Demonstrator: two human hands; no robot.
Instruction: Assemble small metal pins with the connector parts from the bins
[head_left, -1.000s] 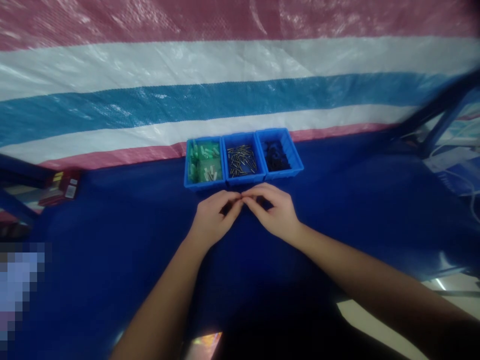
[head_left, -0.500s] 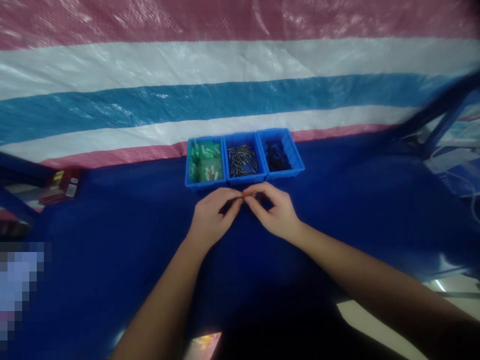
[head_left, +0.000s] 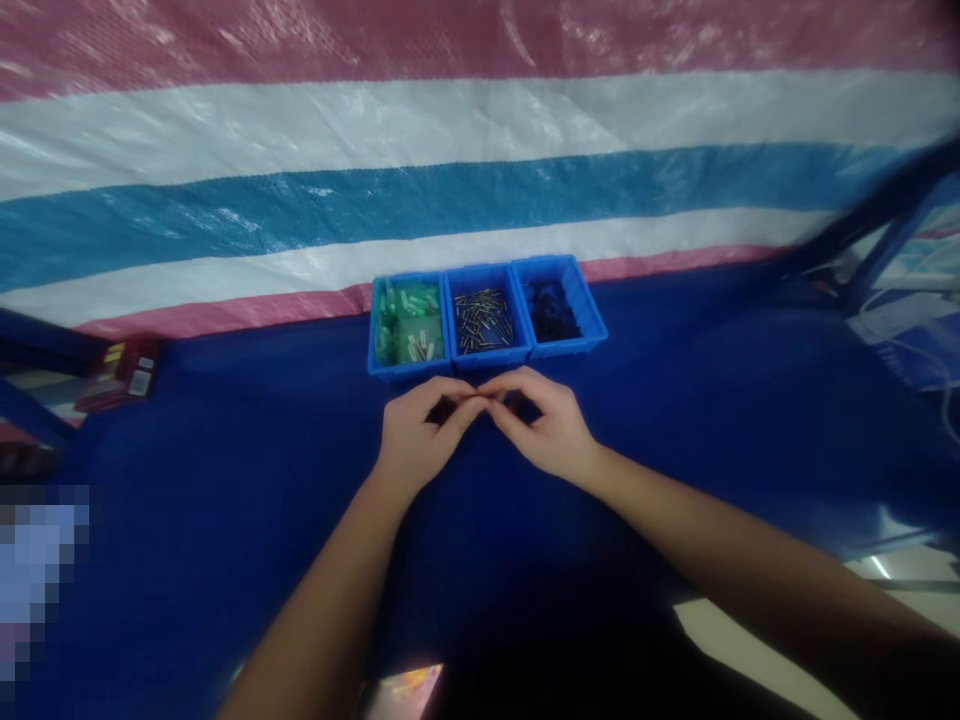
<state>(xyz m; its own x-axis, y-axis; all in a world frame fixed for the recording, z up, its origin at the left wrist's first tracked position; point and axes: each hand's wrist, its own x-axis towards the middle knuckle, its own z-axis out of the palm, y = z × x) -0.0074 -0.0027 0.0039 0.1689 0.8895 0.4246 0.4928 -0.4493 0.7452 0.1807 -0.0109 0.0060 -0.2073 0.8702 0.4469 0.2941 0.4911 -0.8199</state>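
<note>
My left hand (head_left: 420, 432) and my right hand (head_left: 546, 425) rest on the blue table cover (head_left: 247, 470), fingertips pinched together and meeting in front of the bins. Whatever they pinch is too small to make out. Just beyond them stand three blue bins side by side. The left bin (head_left: 409, 328) holds green and pale parts, the middle bin (head_left: 485, 322) holds thin metal pins, and the right bin (head_left: 556, 312) holds dark parts.
A striped red, white and blue tarp (head_left: 450, 200) hangs behind the table. A red box with labels (head_left: 124, 372) lies at the left edge. A dark blue metal frame (head_left: 877, 230) stands at the right, with cables beyond it.
Both hands stay in the same spot in front of the bins; the fingertips shift slightly against each other.
</note>
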